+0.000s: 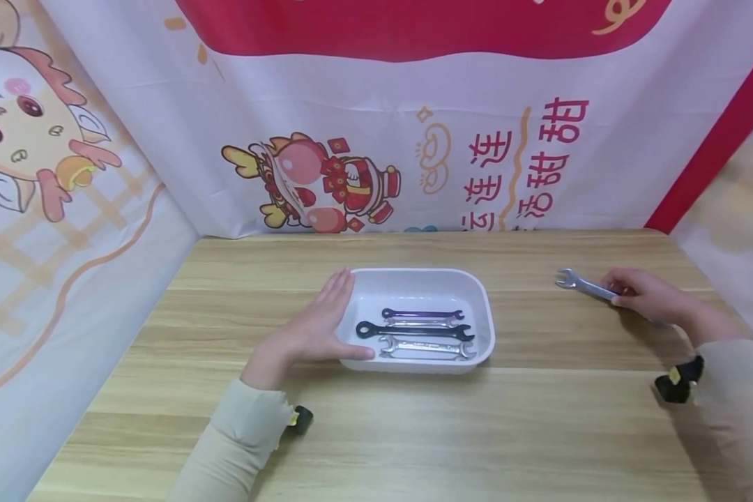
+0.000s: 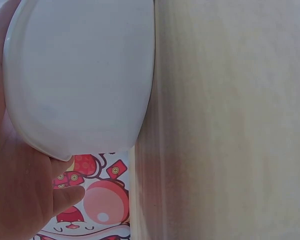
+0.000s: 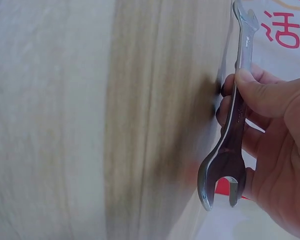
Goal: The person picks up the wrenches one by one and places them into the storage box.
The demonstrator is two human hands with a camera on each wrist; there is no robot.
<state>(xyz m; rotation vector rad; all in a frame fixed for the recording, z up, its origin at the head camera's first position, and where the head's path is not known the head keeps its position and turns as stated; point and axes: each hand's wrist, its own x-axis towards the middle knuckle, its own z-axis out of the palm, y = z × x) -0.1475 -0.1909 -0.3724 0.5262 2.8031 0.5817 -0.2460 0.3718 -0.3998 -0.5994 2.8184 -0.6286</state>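
My left hand (image 1: 318,328) lies against the left end of a white plastic box (image 1: 486,314), fingers stretched along its side and thumb over the front rim. In the left wrist view the box wall (image 2: 85,75) fills the space beside the palm. Inside lie several wrenches side by side: a purple wrench (image 1: 422,314), a black wrench (image 1: 414,331), and silver wrenches, including a double open-ended one (image 1: 425,347) at the front. Off to the right, my right hand (image 1: 649,296) pinches a silver open-end wrench (image 3: 236,115) by its shank, thumb on top, both jaws exposed.
The wooden table (image 1: 477,432) stretches under both hands. A printed cloth (image 1: 376,90) with cartoon figures and red lettering hangs behind its back edge. More cloth (image 1: 69,244) hangs along the left. Each wrist wears a small black camera (image 1: 679,382).
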